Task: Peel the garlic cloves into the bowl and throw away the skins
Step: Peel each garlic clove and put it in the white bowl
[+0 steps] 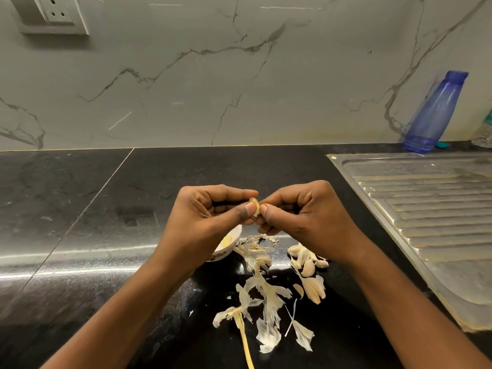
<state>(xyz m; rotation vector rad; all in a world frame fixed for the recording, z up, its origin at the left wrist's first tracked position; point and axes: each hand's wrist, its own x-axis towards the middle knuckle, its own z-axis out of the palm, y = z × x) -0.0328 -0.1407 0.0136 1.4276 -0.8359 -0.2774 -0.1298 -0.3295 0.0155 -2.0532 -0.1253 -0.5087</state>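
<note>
While both hands meet at the centre of the frame, I've got the left hand (213, 211) and the right hand (303, 211) on one small pale garlic clove (255, 206), with the thumbs and curled forefingers of both pinching it from either side, above the glossy black stone countertop (106, 209). Just below the left hand and partly hidden by it sits the small white bowl (221, 254), and I can make out something pale yellow inside. Lower centre, thin papery garlic skins (266, 296) lie scattered on the counter, and a long yellowish stem (246, 342) runs down to the bottom edge. Right of the skins, by the right wrist, there's a cluster of unpeeled garlic cloves (306, 262). A ribbed stainless steel drainboard (426, 209) fills the right side. In the upper right a translucent blue plastic bottle (434, 113) stands against the grey-veined marble wall (239, 75), and in the upper left there's a white wall socket (53, 14).
</note>
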